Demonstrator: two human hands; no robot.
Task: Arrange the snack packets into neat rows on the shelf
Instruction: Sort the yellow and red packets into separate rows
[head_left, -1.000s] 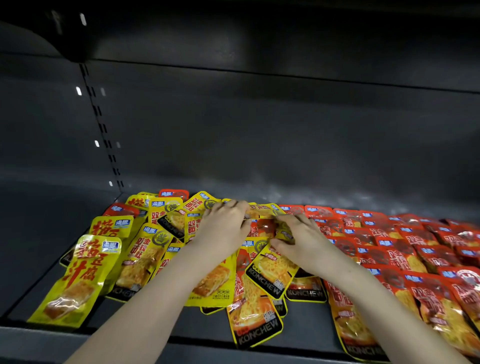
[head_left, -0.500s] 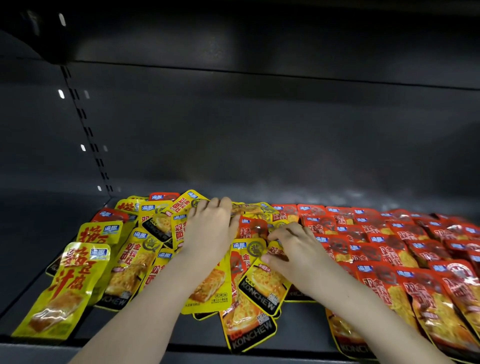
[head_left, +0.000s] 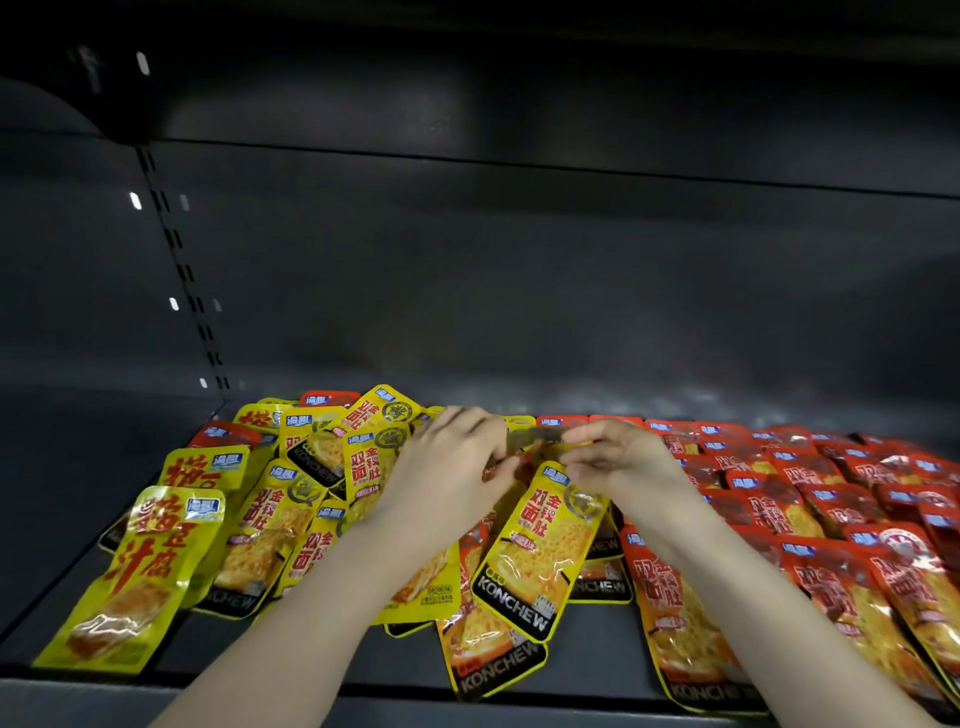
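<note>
Snack packets (head_left: 262, 525): loose heap on the dark shelf (head_left: 592, 660), overlapping and tilted every way.
Landmark: yellow KONCHEW packet (head_left: 540, 561), slanted, brand in white on black.
Left hand (head_left: 447, 467): just behind the landmark, fingers curled, pinching a blurred packet (head_left: 535, 440).
Right hand (head_left: 621, 460): also just behind it, pinching that packet's other end.
Red packets (head_left: 779, 499): right of the landmark, roughly in rows, KONCHEW readable on the nearest.
</note>
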